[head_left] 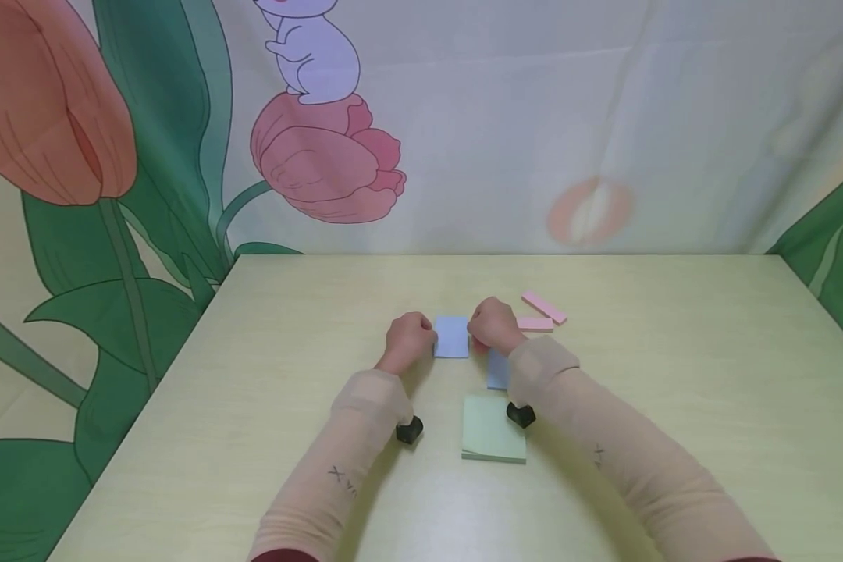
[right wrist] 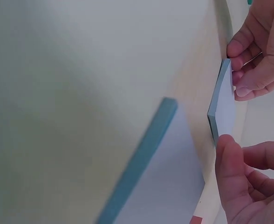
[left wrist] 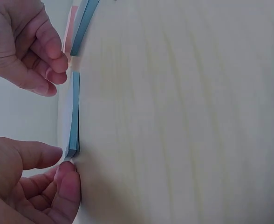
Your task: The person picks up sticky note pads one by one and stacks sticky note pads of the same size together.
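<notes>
Both hands [head_left: 453,332] pinching blue pad [head_left: 452,337] btwn them, L & R edges

- Both arms: thin beige sleeves [head_left: 365,437], snug, reaching the wrists; hands bare.
- Small dark "X" mark on left sleeve [head_left: 337,474]; similar mark on right sleeve [head_left: 599,453].
- Dark red cuff edge at upper arms.
- Black camera [head_left: 409,430] under each wrist.

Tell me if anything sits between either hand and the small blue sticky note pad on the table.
Nothing visible does. The left hand and right hand flank the blue pad, fingertips already at its opposite edges. A second blue pad, the green pad and the pink strips lie off to the side.
</notes>
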Demonstrator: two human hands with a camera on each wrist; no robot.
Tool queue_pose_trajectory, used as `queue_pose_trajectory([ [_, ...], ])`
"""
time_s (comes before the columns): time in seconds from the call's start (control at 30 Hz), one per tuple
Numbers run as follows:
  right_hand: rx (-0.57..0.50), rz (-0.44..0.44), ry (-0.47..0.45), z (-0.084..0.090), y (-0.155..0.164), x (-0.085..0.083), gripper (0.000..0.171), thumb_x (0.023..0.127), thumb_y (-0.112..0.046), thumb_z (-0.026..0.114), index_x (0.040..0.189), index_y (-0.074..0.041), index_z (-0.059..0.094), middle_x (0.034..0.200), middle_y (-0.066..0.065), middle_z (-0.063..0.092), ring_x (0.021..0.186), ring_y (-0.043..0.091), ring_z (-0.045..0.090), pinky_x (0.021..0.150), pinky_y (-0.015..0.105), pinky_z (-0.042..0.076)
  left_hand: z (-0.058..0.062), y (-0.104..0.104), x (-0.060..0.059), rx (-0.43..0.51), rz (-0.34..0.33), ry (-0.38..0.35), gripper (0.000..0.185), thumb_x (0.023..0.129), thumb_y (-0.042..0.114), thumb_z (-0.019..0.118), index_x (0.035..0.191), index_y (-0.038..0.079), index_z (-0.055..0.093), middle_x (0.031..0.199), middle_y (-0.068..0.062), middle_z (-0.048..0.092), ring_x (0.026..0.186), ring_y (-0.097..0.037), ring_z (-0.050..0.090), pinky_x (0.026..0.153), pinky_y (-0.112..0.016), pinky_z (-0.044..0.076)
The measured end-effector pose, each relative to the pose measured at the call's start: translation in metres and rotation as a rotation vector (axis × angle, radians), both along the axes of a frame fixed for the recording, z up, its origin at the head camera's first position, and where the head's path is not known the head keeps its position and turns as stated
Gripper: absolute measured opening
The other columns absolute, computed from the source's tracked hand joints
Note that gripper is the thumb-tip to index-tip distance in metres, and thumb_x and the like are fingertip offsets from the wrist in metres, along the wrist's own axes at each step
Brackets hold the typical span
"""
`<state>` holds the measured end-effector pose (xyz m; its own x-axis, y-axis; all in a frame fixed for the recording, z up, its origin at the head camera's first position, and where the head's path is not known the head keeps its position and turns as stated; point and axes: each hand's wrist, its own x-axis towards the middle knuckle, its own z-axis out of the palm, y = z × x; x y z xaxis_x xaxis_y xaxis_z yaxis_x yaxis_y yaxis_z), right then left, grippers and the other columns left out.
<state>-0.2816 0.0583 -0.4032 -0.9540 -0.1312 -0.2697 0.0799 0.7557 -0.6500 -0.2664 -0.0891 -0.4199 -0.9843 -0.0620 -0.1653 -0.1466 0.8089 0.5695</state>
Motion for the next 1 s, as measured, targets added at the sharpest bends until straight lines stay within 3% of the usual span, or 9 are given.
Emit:
queue_pose_trajectory([
  [0.27,-0.09,-0.061,-0.08,-0.001,-0.003,-0.002,0.015,0.079,-0.002,0.05,0.08,0.005,0.064,0.052,0.005,0.056,0.045,0.011,0.056,0.051,0.021,0.047,-0.002,0.001,-0.002,-0.004,-0.013,0.025,0.011,0.079,0.009,0.057,0.085,0.003,0.063,0.089,-0.008,0.063,0.076,-0.018,0.051,0.066,-0.025,0.041],
  [0.73,-0.141,-0.198,-0.196,-0.011,-0.003,-0.006,0.01,0.078,-0.001,0.052,0.074,0.003,0.06,0.05,0.006,0.054,0.039,0.011,0.054,0.047,0.018,0.045,-0.001,0.004,0.001,-0.036,-0.035,0.016,0.008,0.076,0.007,0.057,0.078,0.003,0.064,0.078,-0.007,0.063,0.063,-0.015,0.049,0.052,-0.019,0.036],
  [1.0,-0.149,-0.183,-0.222,-0.012,-0.003,-0.005,0.01,0.08,-0.002,0.053,0.074,0.003,0.059,0.051,0.006,0.054,0.038,0.011,0.053,0.043,0.018,0.044,0.001,0.003,0.006,-0.053,-0.051,0.014,0.008,0.076,0.007,0.057,0.073,0.003,0.063,0.068,-0.003,0.056,0.059,-0.014,0.047,0.05,-0.019,0.034],
])
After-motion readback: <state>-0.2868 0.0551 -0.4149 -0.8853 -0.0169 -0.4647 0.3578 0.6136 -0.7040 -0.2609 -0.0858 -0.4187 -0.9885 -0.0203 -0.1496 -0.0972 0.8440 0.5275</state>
